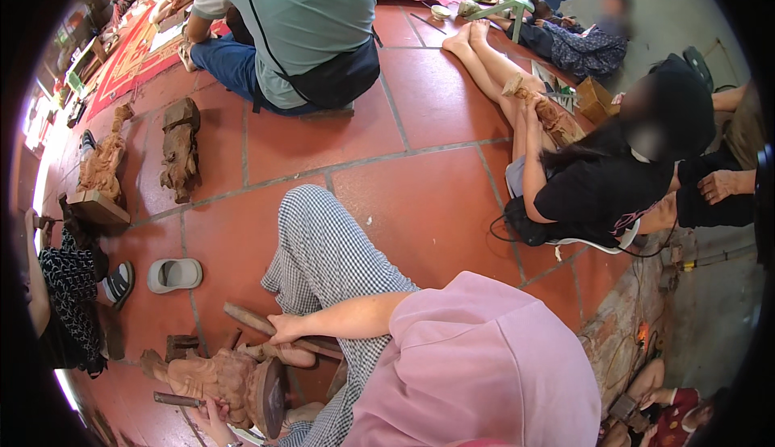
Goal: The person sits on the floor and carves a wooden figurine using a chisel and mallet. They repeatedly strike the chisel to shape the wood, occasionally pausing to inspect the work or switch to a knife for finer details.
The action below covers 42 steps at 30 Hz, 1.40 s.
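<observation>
In the lower left of the frame, your right hand [284,331] wraps around a wooden stick [247,318]. Your left hand [213,421] holds a dark-handled tool [176,399] at the wood carving [211,376], also lower left.

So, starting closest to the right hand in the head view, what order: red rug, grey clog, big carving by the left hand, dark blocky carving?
From the right hand:
1. Big carving: just lower left.
2. Grey clog: upper left.
3. Dark blocky carving: farther up-left.
4. Red rug: top left.
</observation>
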{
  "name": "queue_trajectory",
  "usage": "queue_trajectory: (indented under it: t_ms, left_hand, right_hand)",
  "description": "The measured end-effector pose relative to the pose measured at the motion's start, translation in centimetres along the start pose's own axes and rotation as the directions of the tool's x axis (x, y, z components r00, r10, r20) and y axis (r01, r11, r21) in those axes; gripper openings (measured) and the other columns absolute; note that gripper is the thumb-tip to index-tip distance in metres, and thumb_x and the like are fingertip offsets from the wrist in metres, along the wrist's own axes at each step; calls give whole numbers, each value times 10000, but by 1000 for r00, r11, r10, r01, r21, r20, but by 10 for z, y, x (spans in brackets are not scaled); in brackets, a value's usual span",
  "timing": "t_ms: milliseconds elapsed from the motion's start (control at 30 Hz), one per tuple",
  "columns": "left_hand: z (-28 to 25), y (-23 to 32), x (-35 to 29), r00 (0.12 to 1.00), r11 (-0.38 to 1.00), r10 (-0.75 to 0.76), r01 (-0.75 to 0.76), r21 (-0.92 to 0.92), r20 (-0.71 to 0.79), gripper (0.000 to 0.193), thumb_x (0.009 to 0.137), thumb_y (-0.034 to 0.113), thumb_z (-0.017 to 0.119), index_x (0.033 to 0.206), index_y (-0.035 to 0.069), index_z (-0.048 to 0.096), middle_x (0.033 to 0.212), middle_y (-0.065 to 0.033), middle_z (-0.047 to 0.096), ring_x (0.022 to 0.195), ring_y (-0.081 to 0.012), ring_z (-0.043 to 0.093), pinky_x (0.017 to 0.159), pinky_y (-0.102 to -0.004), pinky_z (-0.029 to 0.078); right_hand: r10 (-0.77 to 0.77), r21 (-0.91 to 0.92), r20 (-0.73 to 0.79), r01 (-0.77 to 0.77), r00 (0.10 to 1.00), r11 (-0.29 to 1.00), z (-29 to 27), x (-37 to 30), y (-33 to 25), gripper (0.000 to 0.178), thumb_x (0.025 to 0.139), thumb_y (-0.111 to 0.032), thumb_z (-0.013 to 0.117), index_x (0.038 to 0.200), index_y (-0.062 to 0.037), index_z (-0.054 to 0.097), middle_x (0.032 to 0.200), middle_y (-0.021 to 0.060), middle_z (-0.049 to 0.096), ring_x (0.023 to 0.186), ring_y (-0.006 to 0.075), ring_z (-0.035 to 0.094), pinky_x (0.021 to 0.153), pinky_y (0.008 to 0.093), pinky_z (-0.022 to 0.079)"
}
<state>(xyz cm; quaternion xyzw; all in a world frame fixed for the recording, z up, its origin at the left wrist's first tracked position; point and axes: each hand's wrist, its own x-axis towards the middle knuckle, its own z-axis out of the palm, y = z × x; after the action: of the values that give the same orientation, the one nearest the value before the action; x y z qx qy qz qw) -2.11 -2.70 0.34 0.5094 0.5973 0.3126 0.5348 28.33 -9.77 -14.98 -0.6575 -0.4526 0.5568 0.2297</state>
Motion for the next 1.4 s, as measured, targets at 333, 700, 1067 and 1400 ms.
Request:
queue_trajectory:
  t_ms: [333,700,1067,1400]
  left_hand:
    - [7,6,-13,1000,997,-29,28,-75,-11,396,924,159,618,1266,109,425,939,-44,612,777,-124,629,625,-221,514]
    - [2,4,-28,996,996,-61,56,-65,-69,553,921,150,615,1398,124,338,969,-49,626,807,-129,644,650,-222,521]
    - [-10,-12,-35,986,988,-126,114,-106,-111,582,916,141,606,1410,113,300,917,-69,624,762,-146,639,621,-229,506]
    - [-24,-22,-37,984,980,-138,119,-158,-114,337,918,127,603,1203,81,430,872,-66,620,715,-141,637,575,-224,536]
  right_hand:
    - [-252,-477,-55,196,966,856,4,-27,-13,854,655,-169,754,1396,-92,337,1257,204,435,1085,365,511,856,456,462]
    - [-635,-347,160,645,756,681,26,-47,-24,627,654,-202,803,1176,-49,491,1157,149,526,1089,339,528,847,452,476]
    - [-634,-307,97,629,767,714,32,-27,-35,339,689,-176,767,848,10,532,871,165,637,878,381,627,728,456,518]
    - [-732,-476,151,698,664,535,35,-44,-48,321,720,-206,741,864,-12,530,822,142,617,793,331,654,651,428,525]
